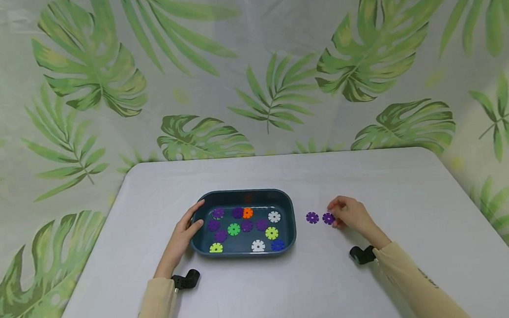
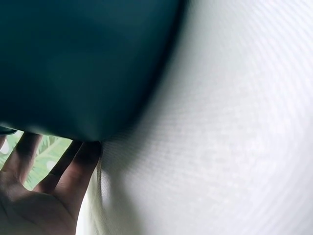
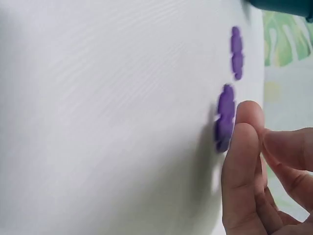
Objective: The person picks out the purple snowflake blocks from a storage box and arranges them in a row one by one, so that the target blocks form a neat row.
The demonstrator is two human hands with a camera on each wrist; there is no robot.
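My left hand (image 1: 182, 234) grips the left end of a dark teal tray (image 1: 248, 253), thumb over the rim. In the left wrist view its fingers (image 2: 78, 169) meet the tray's outer wall (image 2: 88, 63). To the right of the tray, the thumb and index finger of my right hand (image 1: 351, 215) are at the edges of a purple notched building disc (image 1: 328, 218). The right wrist view shows this disc (image 3: 225, 117) close over the white cloth, right at the fingertips (image 3: 244, 134). A second purple disc (image 1: 312, 217) lies flat between it and the tray.
Inside the tray lie several more notched discs, among them a green disc (image 1: 234, 229), an orange disc (image 1: 247, 212), a white disc (image 1: 274, 216) and a blue disc (image 1: 278, 245). A white cloth (image 1: 264, 296) covers the table; a leaf-patterned curtain (image 1: 273, 39) hangs behind.
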